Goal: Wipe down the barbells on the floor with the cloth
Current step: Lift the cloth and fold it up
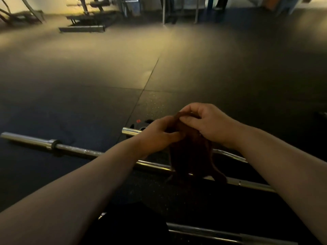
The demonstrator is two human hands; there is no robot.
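Observation:
A dark brown cloth (192, 156) hangs between both hands above the floor. My left hand (155, 134) pinches its upper left edge, and my right hand (207, 123) pinches the top fold. Below them a long chrome barbell (74, 149) lies across the dark rubber floor from far left to lower right, partly hidden by my left forearm and the cloth. A second chrome bar (131, 131) pokes out behind my left hand and reappears to the right of the cloth. Another bar (221, 232) lies close to the bottom edge.
A small black weight plate (142, 123) with red marks lies just beyond the hands. Gym machines and frames (83, 18) stand at the far back left, with metal uprights (163, 13) at the back centre. Dark rubber flooring (159, 71) stretches ahead.

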